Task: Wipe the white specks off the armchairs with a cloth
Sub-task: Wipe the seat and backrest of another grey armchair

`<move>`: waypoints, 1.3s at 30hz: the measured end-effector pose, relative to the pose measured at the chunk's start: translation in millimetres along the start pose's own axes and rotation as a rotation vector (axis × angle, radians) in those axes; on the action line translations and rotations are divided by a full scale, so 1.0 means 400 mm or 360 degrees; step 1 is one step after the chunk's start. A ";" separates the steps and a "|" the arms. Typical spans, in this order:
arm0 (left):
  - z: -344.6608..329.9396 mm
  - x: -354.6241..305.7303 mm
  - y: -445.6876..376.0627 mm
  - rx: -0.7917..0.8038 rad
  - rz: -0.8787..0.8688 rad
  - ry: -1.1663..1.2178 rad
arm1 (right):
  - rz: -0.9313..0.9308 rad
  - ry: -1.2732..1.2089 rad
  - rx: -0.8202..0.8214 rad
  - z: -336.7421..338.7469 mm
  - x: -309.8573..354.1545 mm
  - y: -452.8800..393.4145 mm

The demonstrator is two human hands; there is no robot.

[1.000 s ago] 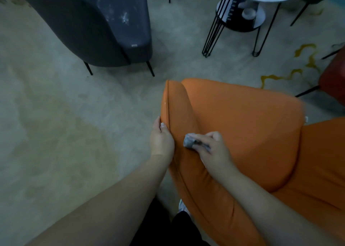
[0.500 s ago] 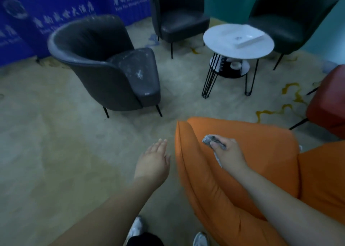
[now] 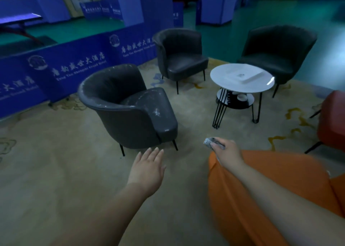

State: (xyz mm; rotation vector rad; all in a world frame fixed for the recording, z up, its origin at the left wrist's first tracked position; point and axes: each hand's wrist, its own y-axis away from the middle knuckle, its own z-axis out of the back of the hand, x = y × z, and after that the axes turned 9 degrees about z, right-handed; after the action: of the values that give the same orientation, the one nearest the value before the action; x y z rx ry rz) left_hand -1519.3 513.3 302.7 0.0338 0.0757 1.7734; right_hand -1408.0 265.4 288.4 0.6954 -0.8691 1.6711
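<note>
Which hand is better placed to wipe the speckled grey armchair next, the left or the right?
The right hand, probably: it already grips the cloth. The left hand is open and holds nothing, though it is closer to the grey armchair, whose seat shows white specks.

Orange armchair (image 3: 261,189), white-specked dark grey armchair (image 3: 130,113), white round table (image 3: 224,76).

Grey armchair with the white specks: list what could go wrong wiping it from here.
The cloth is a small wad gripped in the right hand, so it may smear specks across the grey armchair instead of lifting them. Specks cover both rim and seat; some could be missed. The orange armchair stands close and could snag a step.
</note>
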 end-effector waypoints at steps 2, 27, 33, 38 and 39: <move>0.013 0.064 -0.025 -0.0006 -0.0004 -0.0010 | -0.0026 -0.0008 -0.0016 -0.047 0.039 -0.023; 0.023 0.179 -0.688 0.0079 0.0070 0.0019 | -0.0104 0.0002 0.0012 -0.145 0.013 -0.661; -0.015 0.206 -0.854 0.0182 0.0117 0.0049 | -0.0077 -0.0014 0.0096 -0.209 -0.024 -0.816; -0.021 0.256 -1.075 0.0143 0.0049 0.0072 | -0.0124 -0.0045 0.0057 -0.281 -0.047 -0.988; -0.017 0.267 -1.123 0.0131 0.0040 0.0084 | -0.0132 -0.0051 0.0044 -0.295 -0.050 -1.027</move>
State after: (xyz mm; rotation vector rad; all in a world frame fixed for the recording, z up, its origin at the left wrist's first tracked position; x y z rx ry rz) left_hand -1102.5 707.9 262.6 0.0477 0.1870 1.7957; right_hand -1007.8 416.3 287.7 0.7694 -0.8300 1.6044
